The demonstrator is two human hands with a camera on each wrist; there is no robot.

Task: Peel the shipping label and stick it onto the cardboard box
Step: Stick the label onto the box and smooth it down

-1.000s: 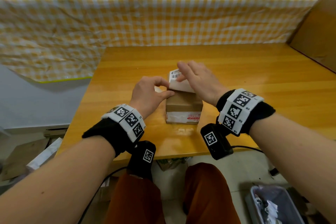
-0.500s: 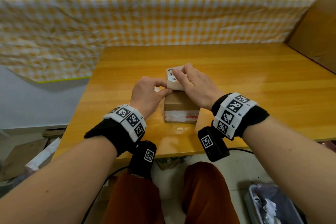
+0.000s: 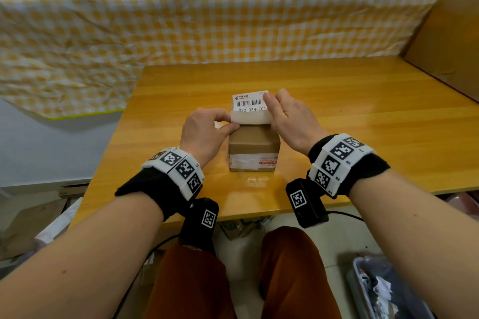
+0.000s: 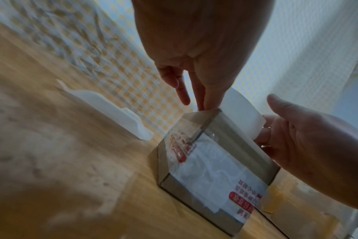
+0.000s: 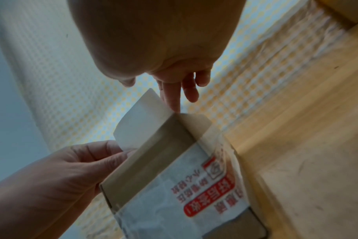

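Left hand [image 3: 204,132] pinches the label's [image 3: 250,106] near-left corner over the box [image 3: 254,149] on the table [image 3: 363,116], right hand [image 3: 290,116] holds its far-right edge, fingers mostly straight.

table [image 3: 337,101]: glossy wood | box [image 3: 252,141]: matt cardboard | label [image 3: 250,103]: paper

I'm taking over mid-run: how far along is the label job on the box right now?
Done: the shipping label is off its liner, and a white strip that may be the backing lies on the table. In hand: the left hand pinches the label's curled near edge over the cardboard box, and the right hand steadies its right side. Left: lay it flat and press it down.
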